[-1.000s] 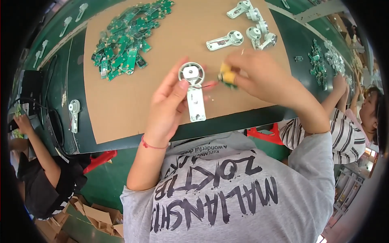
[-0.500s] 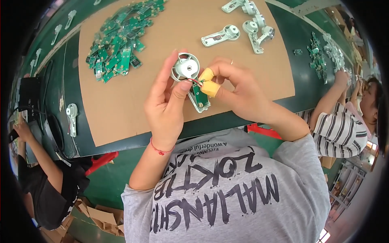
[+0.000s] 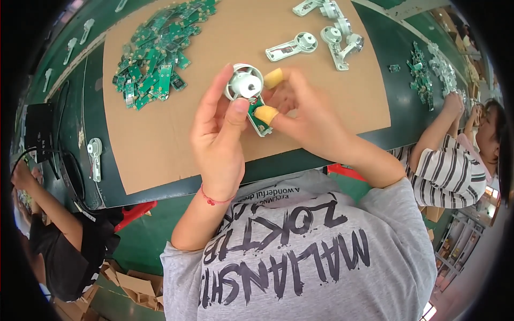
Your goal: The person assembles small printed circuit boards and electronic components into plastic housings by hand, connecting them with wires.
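My left hand [image 3: 222,131] is closed around a pale green handheld fan housing [image 3: 246,84], its thumb lying near the base of the round fan head. Below that head, a narrow green circuit board [image 3: 260,126] sits in the open handle. Yellow covers wrap the thumb and index finger of my right hand [image 3: 308,115]. Its thumb presses on the board, while the index finger is raised beside the fan head. The other right fingers curl close to the housing, partly hidden. Short wires near the right thumb are mostly covered.
A heap of green circuit boards [image 3: 160,53] lies at the left of the cardboard sheet [image 3: 176,144]. Several fan housings [image 3: 292,47] rest at its far right, and another housing [image 3: 95,159] lies on the dark table at left. Co-workers sit at both sides.
My right index finger has parted from the thumb, letting go of the wires they pinched. The thumb has come down on the board. The housing has tilted and risen slightly in the picture.
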Available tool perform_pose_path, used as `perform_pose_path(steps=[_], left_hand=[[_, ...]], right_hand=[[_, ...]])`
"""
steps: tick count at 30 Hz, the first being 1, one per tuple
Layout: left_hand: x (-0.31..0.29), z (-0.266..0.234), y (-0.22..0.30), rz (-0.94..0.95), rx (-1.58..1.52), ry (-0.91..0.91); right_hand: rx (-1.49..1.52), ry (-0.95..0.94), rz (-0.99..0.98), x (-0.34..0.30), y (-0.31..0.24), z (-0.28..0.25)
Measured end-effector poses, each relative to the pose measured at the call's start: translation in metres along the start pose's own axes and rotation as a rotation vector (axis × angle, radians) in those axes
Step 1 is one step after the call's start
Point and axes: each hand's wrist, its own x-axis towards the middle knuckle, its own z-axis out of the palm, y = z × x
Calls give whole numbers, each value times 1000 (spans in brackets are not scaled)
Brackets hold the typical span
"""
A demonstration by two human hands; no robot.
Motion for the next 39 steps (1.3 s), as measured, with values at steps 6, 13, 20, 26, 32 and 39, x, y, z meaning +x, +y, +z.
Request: perform_pose_path(steps=[6, 13, 20, 26, 32, 39], left_hand=[[14, 10, 0, 147, -43, 8], [44, -4, 8, 186, 80, 104], [32, -15, 15, 77, 212, -52], [32, -28, 13, 79, 361, -65], [35, -71, 34, 148, 672, 227], [50, -81, 48, 180, 1122, 217]], right_hand=[[177, -133, 121, 18, 0, -1], [340, -402, 304, 99, -5, -13], [-396, -15, 271, 365, 74, -31], [-783, 158, 1, 359, 54, 9], [-1042, -300, -539, 160, 33, -56], [-1100, -280, -626, 65, 51, -65]])
